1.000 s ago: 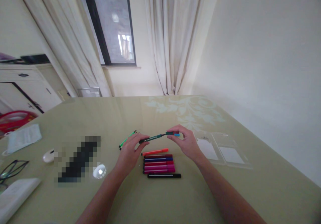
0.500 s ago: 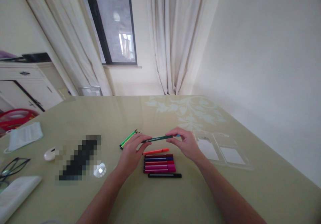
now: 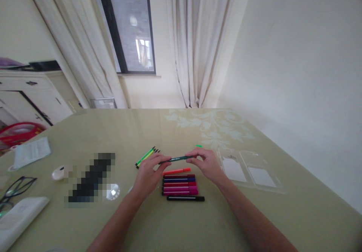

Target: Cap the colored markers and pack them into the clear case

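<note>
- Beneath our fingers, the table point(image 3: 175, 225).
- Our left hand point(image 3: 147, 173) and right hand point(image 3: 208, 165), fingertips clamped on the dark green pen point(image 3: 178, 158).
- Nearer us than our fingers, stacked pens point(image 3: 179, 188).
- The dark green pen runs left to right between our fingertips, neither hand nearer.

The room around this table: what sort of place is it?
Probably a room in a home, perhaps a dining room or study. Long pale curtains hang by the window, and a white cabinet stands beyond the table.
</note>
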`<state>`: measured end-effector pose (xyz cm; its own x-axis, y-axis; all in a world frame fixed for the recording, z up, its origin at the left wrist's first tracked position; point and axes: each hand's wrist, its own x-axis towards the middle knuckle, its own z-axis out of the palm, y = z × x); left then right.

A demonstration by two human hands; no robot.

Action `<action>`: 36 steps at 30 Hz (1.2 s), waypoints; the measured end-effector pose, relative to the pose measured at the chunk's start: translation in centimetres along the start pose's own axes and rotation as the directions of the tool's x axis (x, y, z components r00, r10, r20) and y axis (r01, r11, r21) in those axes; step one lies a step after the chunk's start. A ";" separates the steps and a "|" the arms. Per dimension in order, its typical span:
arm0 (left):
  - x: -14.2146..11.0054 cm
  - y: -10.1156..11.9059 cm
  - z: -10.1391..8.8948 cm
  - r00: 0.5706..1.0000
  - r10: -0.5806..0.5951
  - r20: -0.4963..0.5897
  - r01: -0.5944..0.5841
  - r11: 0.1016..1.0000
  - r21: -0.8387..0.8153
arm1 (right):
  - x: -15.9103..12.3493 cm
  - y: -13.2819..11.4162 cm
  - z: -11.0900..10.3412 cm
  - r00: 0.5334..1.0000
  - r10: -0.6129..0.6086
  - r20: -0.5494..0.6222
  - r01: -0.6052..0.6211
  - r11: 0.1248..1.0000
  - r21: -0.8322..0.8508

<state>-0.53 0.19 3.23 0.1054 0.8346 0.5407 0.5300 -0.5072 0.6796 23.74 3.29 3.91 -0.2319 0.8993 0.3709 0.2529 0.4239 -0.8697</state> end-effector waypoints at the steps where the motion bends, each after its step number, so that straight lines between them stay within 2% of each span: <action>1: 0.0 -0.1 0.1 1.000 -0.002 -0.001 0.002 1.000 0.005 | 0.0 0.1 0.1 1.000 0.012 0.007 -0.012 1.000 0.001; 5: 0.0 -0.9 0.5 0.993 -0.063 0.104 0.057 0.997 0.060 | 0.5 0.9 0.0 0.999 0.047 0.000 -0.047 0.999 -0.022; 8: -0.2 -1.4 0.7 0.969 -0.120 0.216 0.098 0.989 0.111 | 1.0 2.2 -1.3 0.985 0.070 -0.156 -0.081 0.995 -0.065; 10: -0.3 -1.5 0.8 0.949 -0.129 0.289 0.094 0.987 0.131 | 1.2 3.2 -2.5 0.963 0.082 -0.258 -0.132 0.975 -0.180; 13: -0.3 -1.5 0.8 0.922 -0.113 0.371 0.068 0.989 0.134 | 1.2 4.4 -3.7 0.963 0.087 -0.255 -0.197 0.872 -0.448; 15: 0.0 -2.0 0.4 0.936 -0.133 0.325 0.088 0.985 0.151 | 1.0 4.7 -3.8 0.976 0.107 -0.192 -0.202 0.779 -0.594; 18: 0.5 -3.6 -1.1 0.965 -0.248 0.086 0.219 0.940 0.261 | 0.8 4.6 -3.3 0.986 0.121 -0.114 -0.166 0.692 -0.703; 20: 0.7 -4.8 -2.4 0.947 -0.317 -0.058 0.313 0.860 0.403 | 0.7 4.4 -2.9 0.989 0.115 -0.096 -0.149 0.672 -0.726; 22: 0.8 -5.5 -3.5 0.931 -0.347 -0.113 0.351 0.768 0.535 | 0.7 4.3 -2.7 0.990 0.112 -0.085 -0.138 0.666 -0.733; 25: 0.6 -5.5 -3.9 0.925 -0.374 -0.058 0.326 0.710 0.624 | 0.7 4.3 -2.7 0.993 0.103 -0.058 -0.113 0.673 -0.731; 28: 0.4 -5.1 -3.3 0.921 -0.389 0.028 0.279 0.709 0.648 | 0.7 4.4 -2.7 0.992 0.118 -0.037 -0.108 0.675 -0.730; 31: 0.0 -4.9 -2.4 0.919 -0.390 0.054 0.260 0.704 0.661 | 0.7 4.6 -2.7 0.990 0.140 -0.021 -0.110 0.663 -0.741; 34: -0.1 -4.8 -1.8 0.935 -0.343 0.092 0.214 0.751 0.624 | 0.6 4.5 -2.6 0.991 0.135 -0.008 -0.097 0.663 -0.743; 36: -0.1 -4.5 -1.3 0.951 -0.288 0.112 0.180 0.812 0.556 | 0.6 4.2 -2.3 0.994 0.112 0.000 -0.079 0.699 -0.711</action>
<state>-4.01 2.10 0.80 0.0424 0.9639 0.2629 0.9167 -0.1422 0.3733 26.82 5.81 1.27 -0.2022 0.9411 0.2710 0.8630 0.3021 -0.4050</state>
